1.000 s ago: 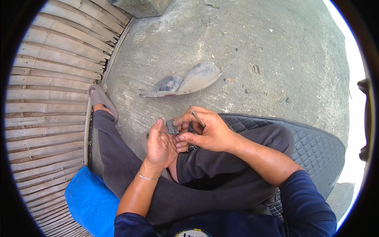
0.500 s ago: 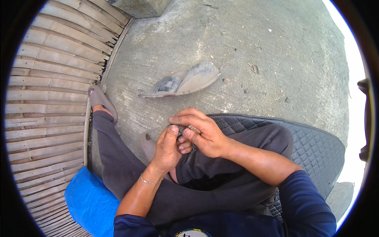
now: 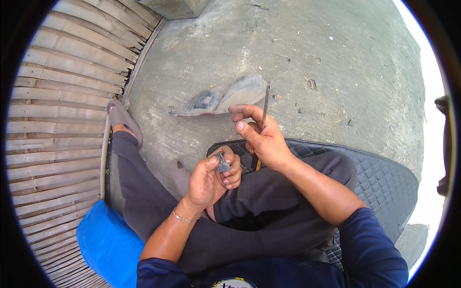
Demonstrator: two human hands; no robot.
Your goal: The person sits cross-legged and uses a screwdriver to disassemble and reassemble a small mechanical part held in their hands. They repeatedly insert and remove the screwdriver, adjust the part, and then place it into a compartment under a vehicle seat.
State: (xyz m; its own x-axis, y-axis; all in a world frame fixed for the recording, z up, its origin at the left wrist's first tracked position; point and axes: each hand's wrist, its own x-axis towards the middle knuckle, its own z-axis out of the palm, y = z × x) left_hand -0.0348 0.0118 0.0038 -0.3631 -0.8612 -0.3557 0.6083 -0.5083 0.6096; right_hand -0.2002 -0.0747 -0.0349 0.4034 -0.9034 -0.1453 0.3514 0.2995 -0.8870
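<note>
My left hand (image 3: 210,178) is closed around a small grey block-like piece (image 3: 223,163), pinched between thumb and fingers over my lap. What the piece is exactly, I cannot make out. Farther up and to the right, my right hand (image 3: 265,139) holds a screwdriver (image 3: 265,106), its thin metal shaft pointing away from me. The orange and black handle shows below the palm, while thumb and forefinger curve free of the shaft. Beyond the hands, a dusty, curved plastic shell (image 3: 228,99) with a dark patch lies on the concrete.
I sit on a black quilted mat (image 3: 384,180) over a concrete floor (image 3: 355,96). A bamboo-slat wall (image 3: 67,115) runs along the left, with a blue bag-like bundle (image 3: 108,245) beside it. A grey block (image 3: 180,7) stands at the far edge; my slippered foot (image 3: 124,122) rests by the wall.
My hands have come apart. The right has moved up and away with the screwdriver, whose shaft now shows in full; the left stays over my lap with the grey piece.
</note>
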